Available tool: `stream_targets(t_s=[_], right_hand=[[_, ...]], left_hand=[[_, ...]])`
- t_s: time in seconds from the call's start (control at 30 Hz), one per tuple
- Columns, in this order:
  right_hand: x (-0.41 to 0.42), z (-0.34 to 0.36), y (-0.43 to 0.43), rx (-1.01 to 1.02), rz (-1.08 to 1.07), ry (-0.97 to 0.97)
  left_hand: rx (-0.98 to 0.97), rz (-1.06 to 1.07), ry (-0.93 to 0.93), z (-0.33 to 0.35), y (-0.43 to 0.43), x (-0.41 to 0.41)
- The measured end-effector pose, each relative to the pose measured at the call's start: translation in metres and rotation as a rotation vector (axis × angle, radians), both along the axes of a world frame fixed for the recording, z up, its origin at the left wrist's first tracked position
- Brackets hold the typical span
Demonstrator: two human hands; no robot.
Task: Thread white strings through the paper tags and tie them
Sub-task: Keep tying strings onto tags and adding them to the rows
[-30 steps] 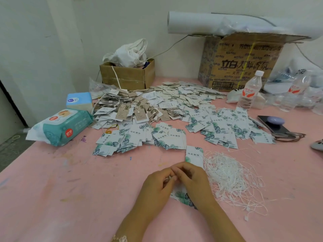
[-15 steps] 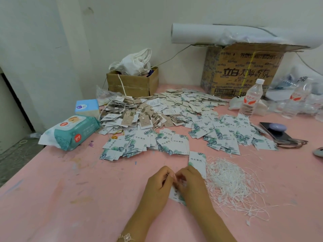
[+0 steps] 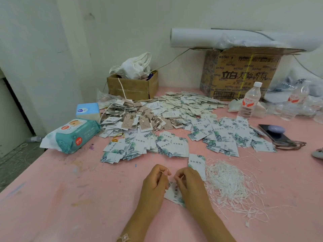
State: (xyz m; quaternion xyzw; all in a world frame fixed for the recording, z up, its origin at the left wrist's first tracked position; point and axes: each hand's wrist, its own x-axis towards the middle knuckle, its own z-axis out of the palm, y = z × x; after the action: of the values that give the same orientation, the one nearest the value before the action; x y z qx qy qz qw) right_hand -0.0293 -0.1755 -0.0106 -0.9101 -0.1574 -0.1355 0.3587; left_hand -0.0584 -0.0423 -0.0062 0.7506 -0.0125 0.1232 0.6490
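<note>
Apart now, where they touched before, left hand [image 3: 154,184] pinches a white string [image 3: 163,171]; right hand [image 3: 189,186] pinches its other end over a leaf-printed white tag [image 3: 173,193] near the pink table's [image 3: 61,198] front edge

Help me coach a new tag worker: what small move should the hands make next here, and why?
Probably draw the hands apart to pull the string taut. The left hand and right hand are pinched close together just above a leaf-print tag on the pink table, seemingly each holding an end of a white string; whether a knot is formed cannot be seen.
</note>
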Motion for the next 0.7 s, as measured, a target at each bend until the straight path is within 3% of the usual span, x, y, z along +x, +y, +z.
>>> stream_targets(t_s=[0.17, 0.53, 0.7], right_hand=[[-0.007, 0.009, -0.005, 0.446, 0.071, 0.074], [-0.009, 0.013, -0.007, 0.584, 0.159, 0.112], [-0.002, 0.014, -0.008, 0.840, 0.088, 0.219]], left_hand=[[0.010, -0.003, -0.012, 0.000, 0.000, 0.001], [0.021, -0.002, -0.019, 0.001, 0.000, 0.000], [0.040, -0.002, -0.009, -0.001, -0.001, 0.000]])
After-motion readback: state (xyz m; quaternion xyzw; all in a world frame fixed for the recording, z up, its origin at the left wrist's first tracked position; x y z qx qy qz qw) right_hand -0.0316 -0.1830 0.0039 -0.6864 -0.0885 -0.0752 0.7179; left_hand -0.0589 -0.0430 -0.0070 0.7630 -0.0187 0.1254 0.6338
